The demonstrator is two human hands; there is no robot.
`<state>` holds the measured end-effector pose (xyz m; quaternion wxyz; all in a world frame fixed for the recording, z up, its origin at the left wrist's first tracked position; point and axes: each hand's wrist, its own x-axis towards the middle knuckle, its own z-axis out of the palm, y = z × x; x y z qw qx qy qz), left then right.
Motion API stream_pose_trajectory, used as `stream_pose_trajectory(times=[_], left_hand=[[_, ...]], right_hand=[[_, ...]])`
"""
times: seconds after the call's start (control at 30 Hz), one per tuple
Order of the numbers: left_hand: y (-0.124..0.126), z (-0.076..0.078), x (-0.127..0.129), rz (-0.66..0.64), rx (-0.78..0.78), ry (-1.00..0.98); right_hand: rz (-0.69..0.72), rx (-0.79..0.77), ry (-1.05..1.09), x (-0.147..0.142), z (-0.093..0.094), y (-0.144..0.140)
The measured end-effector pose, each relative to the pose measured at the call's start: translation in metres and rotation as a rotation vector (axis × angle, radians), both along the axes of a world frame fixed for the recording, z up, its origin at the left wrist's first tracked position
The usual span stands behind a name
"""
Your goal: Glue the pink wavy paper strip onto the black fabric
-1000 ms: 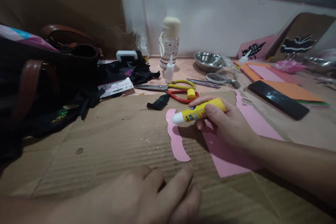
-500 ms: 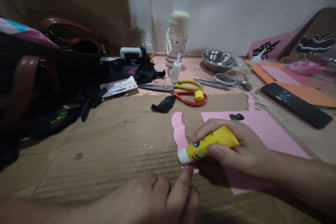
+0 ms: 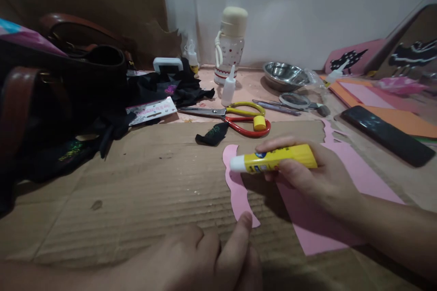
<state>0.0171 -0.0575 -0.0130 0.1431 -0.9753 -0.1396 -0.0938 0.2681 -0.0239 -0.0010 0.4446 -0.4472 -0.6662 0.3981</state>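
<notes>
Corrugated brown cardboard sheet [image 3: 143,191] covers our cluttered worktable. Our right hand [image 3: 317,177], fingers curled closed, grips a yellow glue stick [image 3: 273,163] held level, its white tip above the wavy pink paper strip [image 3: 239,188]. Our left hand [image 3: 201,259], loosely curled and holding nothing, presses one fingertip [image 3: 246,219] on the strip's near end. Red-and-yellow scissors [image 3: 239,118] lie beyond.

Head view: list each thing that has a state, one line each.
glue stick: uncapped, held level in right hand
yellow cap: off, lying on scissors
scissors: closed
pink cutout: flat, pinned by left hand fingertip
water bottle: upright, lidded
phone: screen dark
</notes>
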Motion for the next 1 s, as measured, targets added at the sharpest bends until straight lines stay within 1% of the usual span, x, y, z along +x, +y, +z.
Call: stream_pose_trajectory(times=[0.07, 0.17, 0.27, 0.43, 0.53, 0.63, 0.77, 0.93, 1.0], left_hand=[[0.000, 0.001, 0.000, -0.003, -0.003, 0.004], [0.001, 0.002, 0.000, 0.000, -0.009, 0.030], [0.001, 0.001, -0.001, -0.006, -0.011, 0.043], [-0.001, 0.000, -0.001, 0.009, -0.004, 0.054], [-0.002, -0.001, 0.000, 0.007, -0.003, 0.044], [-0.002, -0.001, 0.000, 0.004, -0.005, 0.038], [-0.001, -0.002, 0.000, 0.007, -0.011, 0.069], [-0.001, -0.001, -0.002, 0.010, -0.015, 0.061], [-0.001, 0.000, -0.002, 0.006, -0.007, 0.060]], right_hand=[[0.043, -0.014, -0.009, 0.001, 0.003, -0.003], [0.131, -0.022, -0.110, -0.001, 0.007, -0.005], [0.201, -0.011, -0.146, -0.006, 0.010, -0.005], [0.206, 0.086, -0.177, -0.009, 0.012, -0.004], [0.168, 0.135, -0.155, -0.006, 0.011, -0.004], [0.146, 0.125, -0.128, -0.001, 0.007, -0.007], [0.183, 0.115, -0.103, 0.001, 0.004, -0.009], [0.264, 0.061, -0.098, -0.006, 0.010, -0.007], [0.274, 0.046, -0.117, -0.009, 0.013, -0.006]])
